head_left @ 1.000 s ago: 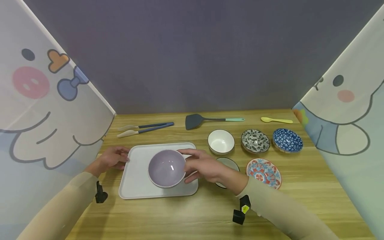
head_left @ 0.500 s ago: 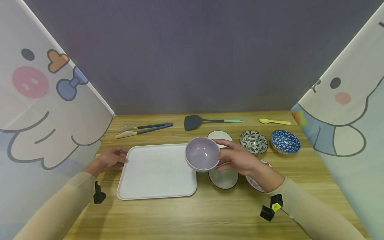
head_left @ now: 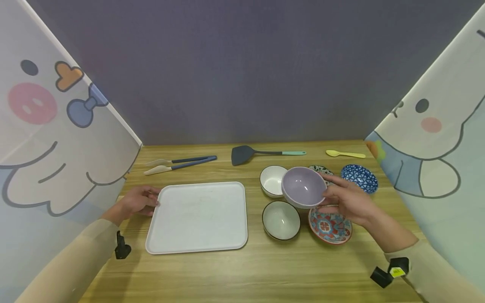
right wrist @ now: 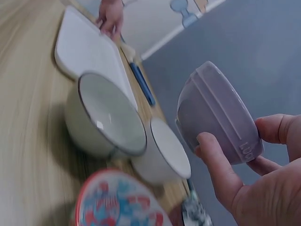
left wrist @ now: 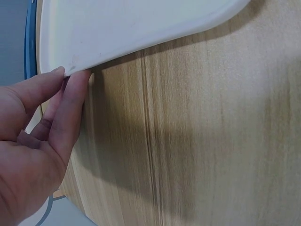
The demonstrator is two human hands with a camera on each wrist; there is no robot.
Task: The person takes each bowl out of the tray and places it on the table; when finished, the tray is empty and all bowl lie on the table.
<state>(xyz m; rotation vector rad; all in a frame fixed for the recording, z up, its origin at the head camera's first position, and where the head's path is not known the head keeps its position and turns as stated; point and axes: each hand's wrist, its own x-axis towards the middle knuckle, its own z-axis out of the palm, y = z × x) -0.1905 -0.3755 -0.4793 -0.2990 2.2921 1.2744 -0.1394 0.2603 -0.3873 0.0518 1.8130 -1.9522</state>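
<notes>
My right hand (head_left: 350, 200) grips a purple bowl (head_left: 303, 186) by its right side, thumb at the rim and fingers underneath. In the right wrist view the purple bowl (right wrist: 218, 113) hangs above the other bowls, raised lettering on its outside. From the head it overlaps the black-and-white leaf-patterned bowl (head_left: 320, 169) and sits close by the white bowl (head_left: 272, 181). My left hand (head_left: 141, 201) pinches the left edge of a white rectangular tray (head_left: 197, 219); in the left wrist view thumb and fingers meet at the tray's edge (left wrist: 141, 44).
A grey-green bowl (head_left: 281, 221) and a red-and-blue patterned bowl (head_left: 330, 227) stand right of the tray. Farther right is a blue patterned bowl (head_left: 360, 177). Along the back lie tongs (head_left: 189, 162), a turner (head_left: 244, 155) and a yellow spoon (head_left: 345, 154).
My right hand has carried the purple bowl from over the tray rightward, past the white and grey-green bowls. My left hand stays at the tray's edge.
</notes>
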